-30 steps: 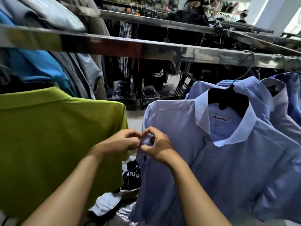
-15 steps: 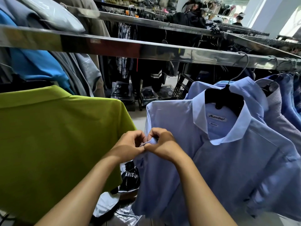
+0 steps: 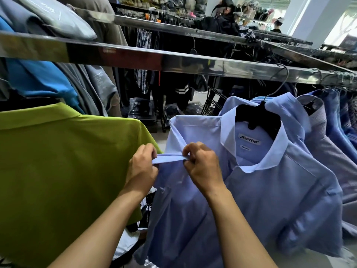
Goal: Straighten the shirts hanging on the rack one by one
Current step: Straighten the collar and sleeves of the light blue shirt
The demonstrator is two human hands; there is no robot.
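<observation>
Here, head view, one entry per item:

- Light blue shirt (image 3: 270,190): short-sleeved, with a paler collar standing open and a label (image 3: 249,141) inside the neck. It hangs at centre right on a black hanger (image 3: 258,117), whose wire hook reaches up to the chrome rail (image 3: 173,62).
- Sleeve edge (image 3: 170,158): the hem of the sleeve nearest the green shirt, drawn out as a narrow flat band between the two hands.
- Left hand (image 3: 142,168): fingers curled, pinching the left end of the sleeve edge between thumb and fingertips.
- Right hand (image 3: 202,167): fingers curled, pinching the right end of the same edge, close beside the left hand.
- Green shirt (image 3: 58,161): hangs at left, its shoulder just beside the left hand.
- Further blue shirts (image 3: 336,120): packed close on the same rail, right of the light blue one.
- Grey and bright blue garments (image 3: 48,82): upper left, behind the rail.
- Second rail (image 3: 173,29): farther back, with dark clothing under it.
- Dark packaged garment (image 3: 146,209): low down between the green and light blue shirts, white lettering partly hidden
</observation>
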